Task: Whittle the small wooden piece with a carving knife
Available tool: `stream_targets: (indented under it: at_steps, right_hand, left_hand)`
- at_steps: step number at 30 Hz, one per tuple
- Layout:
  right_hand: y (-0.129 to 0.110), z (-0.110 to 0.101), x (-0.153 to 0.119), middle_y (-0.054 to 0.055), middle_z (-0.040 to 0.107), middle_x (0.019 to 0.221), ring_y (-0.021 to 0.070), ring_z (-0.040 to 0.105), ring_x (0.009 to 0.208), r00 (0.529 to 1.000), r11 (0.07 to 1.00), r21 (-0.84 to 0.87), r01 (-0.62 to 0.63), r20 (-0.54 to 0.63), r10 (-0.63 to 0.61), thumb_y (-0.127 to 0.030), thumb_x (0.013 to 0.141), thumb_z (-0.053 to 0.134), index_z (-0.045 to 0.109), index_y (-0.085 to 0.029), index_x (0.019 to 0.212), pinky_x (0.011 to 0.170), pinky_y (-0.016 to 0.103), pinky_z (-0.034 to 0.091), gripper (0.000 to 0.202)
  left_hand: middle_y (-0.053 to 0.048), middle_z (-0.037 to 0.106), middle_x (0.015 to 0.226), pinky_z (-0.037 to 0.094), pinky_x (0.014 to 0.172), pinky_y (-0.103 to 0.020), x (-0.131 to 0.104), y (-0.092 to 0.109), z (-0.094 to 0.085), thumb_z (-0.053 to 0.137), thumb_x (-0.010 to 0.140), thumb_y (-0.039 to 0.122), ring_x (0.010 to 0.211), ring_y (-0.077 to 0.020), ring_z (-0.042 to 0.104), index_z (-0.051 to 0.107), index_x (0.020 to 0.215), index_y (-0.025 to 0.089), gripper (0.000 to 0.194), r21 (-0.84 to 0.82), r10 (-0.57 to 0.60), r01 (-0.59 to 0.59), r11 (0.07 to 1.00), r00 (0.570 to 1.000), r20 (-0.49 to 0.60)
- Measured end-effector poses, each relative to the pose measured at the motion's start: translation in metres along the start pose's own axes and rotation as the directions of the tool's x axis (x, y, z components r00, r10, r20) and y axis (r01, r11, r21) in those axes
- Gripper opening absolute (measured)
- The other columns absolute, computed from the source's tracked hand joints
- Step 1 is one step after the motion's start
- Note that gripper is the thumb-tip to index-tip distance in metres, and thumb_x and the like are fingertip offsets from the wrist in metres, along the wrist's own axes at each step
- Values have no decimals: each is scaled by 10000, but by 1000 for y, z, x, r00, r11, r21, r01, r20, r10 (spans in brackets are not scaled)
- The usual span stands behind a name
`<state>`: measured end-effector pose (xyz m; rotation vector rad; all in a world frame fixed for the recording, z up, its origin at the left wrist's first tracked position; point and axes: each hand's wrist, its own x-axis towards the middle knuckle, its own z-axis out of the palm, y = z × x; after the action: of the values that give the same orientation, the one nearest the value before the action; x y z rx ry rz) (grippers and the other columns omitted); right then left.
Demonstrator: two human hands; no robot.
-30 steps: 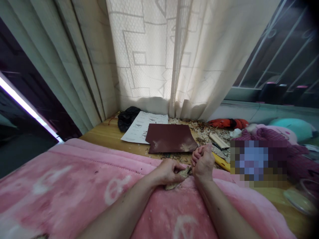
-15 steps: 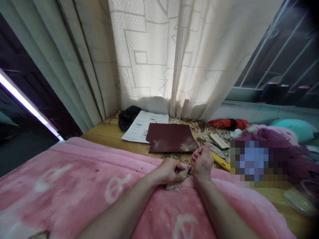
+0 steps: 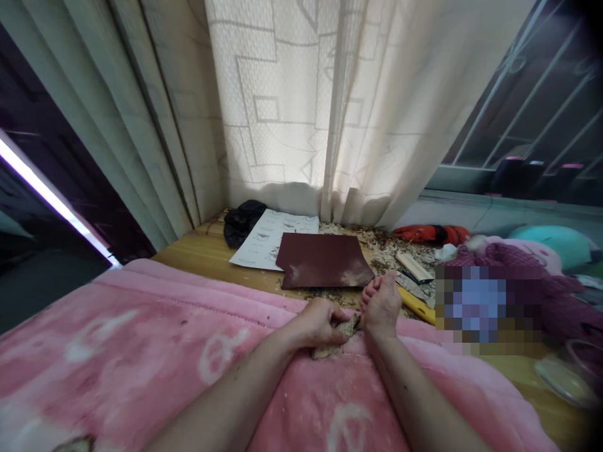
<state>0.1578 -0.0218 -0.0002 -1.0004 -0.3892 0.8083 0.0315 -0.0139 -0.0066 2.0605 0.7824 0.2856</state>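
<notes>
My left hand [image 3: 323,325] is closed around a crumpled tan textured piece [image 3: 347,326], whose lower end shows below the fingers over the pink blanket [image 3: 164,351]. Just to its right, my right hand [image 3: 382,307] is curled into a fist, palm side up, beside the dark tip of the tan piece. What its fingers grip is too small and hidden to make out. Beyond both hands lies a dark red sheet [image 3: 325,260], partly over a white printed sheet [image 3: 271,237] on the wooden surface [image 3: 202,251].
A black bag [image 3: 240,223] sits at the back left. Brown and pale shreds [image 3: 386,242] cover the back, near a cream bar [image 3: 414,267], a yellow tool [image 3: 417,306] and a red-orange bundle [image 3: 431,233]. Purple cloth [image 3: 509,263] and a clear container [image 3: 568,376] are at right.
My right hand has shifted very slightly to the left. My left hand and the tan piece look nearly the same.
</notes>
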Motion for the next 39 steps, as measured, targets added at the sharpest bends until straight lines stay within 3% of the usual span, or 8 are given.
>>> stream_targets:
  at_steps: [4, 9, 19, 33, 36, 39]
  right_hand:
    - [0, 0, 4, -105, 240, 370, 48, 182, 270, 997, 999, 9, -48, -56, 48, -567, 768, 362, 306, -205, 583, 258, 155, 130, 410]
    - [1, 0, 6, -109, 234, 364, 49, 174, 263, 996, 998, 21, -54, -75, 55, -549, 776, 363, 307, -208, 586, 251, 156, 129, 394]
    - [3, 4, -1, -97, 257, 384, 41, 187, 287, 996, 1000, -26, -5, 84, 7, -576, 743, 419, 310, -198, 572, 269, 156, 137, 428]
    - [9, 0, 9, -103, 265, 360, 44, 196, 258, 992, 998, -42, -40, -124, 34, -553, 773, 377, 311, -202, 583, 246, 151, 139, 404]
    - [8, 1, 8, -105, 243, 353, 41, 178, 259, 994, 998, -19, -67, -91, 65, -562, 768, 378, 295, -201, 569, 246, 149, 125, 420]
    - [5, 4, 5, -106, 235, 360, 36, 162, 268, 992, 993, 12, -116, 49, 116, -568, 752, 407, 291, -199, 566, 252, 144, 114, 429]
  left_hand:
    - [53, 565, 719, 303, 552, -150, -2, 2, -5, 536, 615, 138, 655, -101, 451, 650, 910, 150, 317, -20, 50, -48, 999, 996, 77]
    - [25, 585, 946, 349, 685, -178, -5, 5, -17, 617, 551, 153, 802, -150, 482, 569, 1097, 193, 550, -14, 148, -148, 989, 976, 159]
    - [38, 574, 910, 348, 696, -175, -6, 4, -15, 589, 567, 118, 802, -145, 489, 576, 1068, 193, 507, -37, 194, -191, 981, 969, 154]
    - [46, 558, 818, 337, 661, -168, -4, 2, -13, 590, 576, 112, 771, -138, 480, 606, 991, 173, 420, 51, 136, -146, 988, 977, 165]
    - [47, 564, 833, 340, 654, -162, -3, 2, -13, 600, 560, 98, 766, -135, 482, 609, 972, 164, 417, 9, 159, -162, 987, 975, 156]
    - [45, 575, 865, 347, 664, -159, -3, 2, -12, 597, 545, 73, 765, -131, 486, 613, 940, 146, 402, -49, 169, -163, 985, 972, 163]
